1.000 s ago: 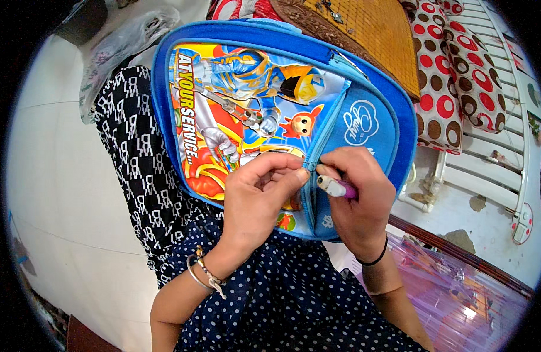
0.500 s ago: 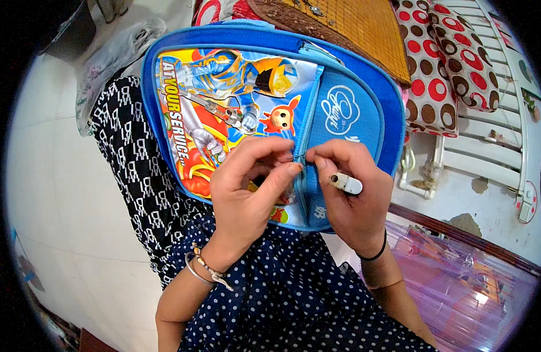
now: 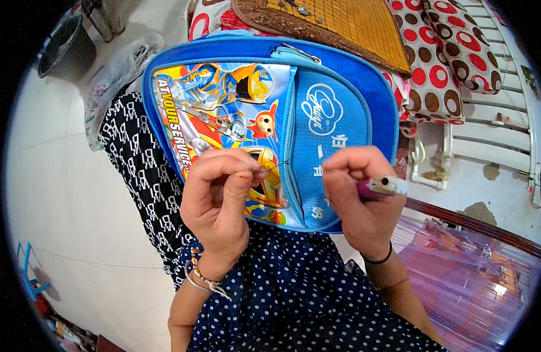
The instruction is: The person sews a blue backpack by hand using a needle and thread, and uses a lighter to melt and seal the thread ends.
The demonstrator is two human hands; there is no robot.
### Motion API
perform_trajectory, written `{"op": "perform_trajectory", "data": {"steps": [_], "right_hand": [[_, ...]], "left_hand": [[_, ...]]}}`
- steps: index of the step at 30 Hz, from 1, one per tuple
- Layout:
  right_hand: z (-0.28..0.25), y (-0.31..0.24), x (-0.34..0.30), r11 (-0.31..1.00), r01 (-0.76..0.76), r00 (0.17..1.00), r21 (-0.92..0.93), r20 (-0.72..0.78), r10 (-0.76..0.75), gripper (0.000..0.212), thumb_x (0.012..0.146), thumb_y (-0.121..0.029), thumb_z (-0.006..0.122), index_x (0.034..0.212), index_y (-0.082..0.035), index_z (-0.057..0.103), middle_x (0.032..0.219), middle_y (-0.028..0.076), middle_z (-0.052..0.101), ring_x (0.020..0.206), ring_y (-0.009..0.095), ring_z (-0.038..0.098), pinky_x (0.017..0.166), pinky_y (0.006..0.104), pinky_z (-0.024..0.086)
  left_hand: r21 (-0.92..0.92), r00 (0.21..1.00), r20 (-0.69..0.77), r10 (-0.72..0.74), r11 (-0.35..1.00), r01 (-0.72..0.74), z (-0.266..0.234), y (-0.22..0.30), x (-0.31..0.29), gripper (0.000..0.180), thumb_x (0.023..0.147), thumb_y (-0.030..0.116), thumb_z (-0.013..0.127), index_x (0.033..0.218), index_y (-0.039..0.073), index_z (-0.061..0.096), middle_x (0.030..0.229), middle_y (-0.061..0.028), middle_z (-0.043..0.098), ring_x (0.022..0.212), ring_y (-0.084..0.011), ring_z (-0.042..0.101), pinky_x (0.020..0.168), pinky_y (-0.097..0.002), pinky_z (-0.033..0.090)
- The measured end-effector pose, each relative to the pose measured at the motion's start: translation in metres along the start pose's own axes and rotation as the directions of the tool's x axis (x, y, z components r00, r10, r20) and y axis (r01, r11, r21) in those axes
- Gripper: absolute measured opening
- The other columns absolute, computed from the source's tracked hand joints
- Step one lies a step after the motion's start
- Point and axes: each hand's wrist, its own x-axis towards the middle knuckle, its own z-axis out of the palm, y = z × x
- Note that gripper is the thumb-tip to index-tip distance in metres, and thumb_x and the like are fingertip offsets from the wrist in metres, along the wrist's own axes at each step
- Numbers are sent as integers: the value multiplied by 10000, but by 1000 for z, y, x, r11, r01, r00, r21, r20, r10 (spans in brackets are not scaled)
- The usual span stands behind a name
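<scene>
A blue school bag (image 3: 383, 126) with a glossy cartoon front panel lies across my lap. My left hand (image 3: 219, 196) is over that panel, thumb and forefinger pinched on a thin dark strand, thread or needle, I cannot tell which. To the right of the front pocket's zipper (image 3: 289, 158), my right hand (image 3: 364, 202) is closed around a stubby purple handle with a white, holed end (image 3: 389, 185). Its fingertips are pressed together, and whatever they may pinch is too fine to make out. Both hands are apart from each other, above the bag.
Beyond the bag is a brown-edged woven mat (image 3: 341, 35) with small metal bits on it. Dotted cushions (image 3: 426, 70) lie beside a white slatted rack (image 3: 493, 111). At the left stand a dark bucket (image 3: 68, 50) and a clear plastic bag (image 3: 115, 82); purple plastic sheeting (image 3: 458, 281) is at the right.
My hands have come apart from the bag's zipper seam, the left moving left and the right moving right. The zipper there is now uncovered.
</scene>
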Motion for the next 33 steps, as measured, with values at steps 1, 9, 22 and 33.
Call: {"op": "perform_trajectory", "data": {"steps": [1, 9, 22, 33], "right_hand": [[-3, 0, -6, 984, -102, 993, 146, 78, 92, 147, 789, -132, 639, 854, -29, 556, 720, 14, 558, 591, 72, 499, 525, 199, 396], [35, 23, -35, 436, -696, 714, 570, 612, 340, 684, 783, -720, 235, 629, -74, 399, 512, -31, 338, 384, 34, 252, 332, 186, 191], [38, 25, -26, 479, -743, 666, 468, 440, 603, 565, 878, -533, 215, 622, -68, 409, 498, 6, 355, 375, 59, 249, 319, 184, 183], [46, 31, -21, 454, -725, 655, 518, 316, 686, 543, 877, -523, 233, 639, -74, 424, 493, 6, 354, 355, 69, 254, 306, 189, 181]], "left_hand": [[-19, 1000, -12, -11, 1000, 11, -2, 1, -2, 79, 851, 32, 525, 888, -25, 485, 862, -122, 550, 724, -146, 556, 661, -238, 478], [-44, 981, -81, -174, 984, 171, -12, 6, -22, 59, 844, 6, 518, 891, -22, 494, 864, -129, 586, 729, -146, 575, 677, -253, 490], [-291, 813, -181, -554, 819, 494, -5, 3, -22, 71, 815, 32, 570, 872, -10, 568, 847, -31, 562, 722, -86, 509, 639, -208, 425], [-355, 771, -81, -632, 741, 570, 1, -9, -15, 105, 841, 70, 542, 896, -18, 559, 773, -25, 534, 687, -88, 477, 625, -217, 397]]}}
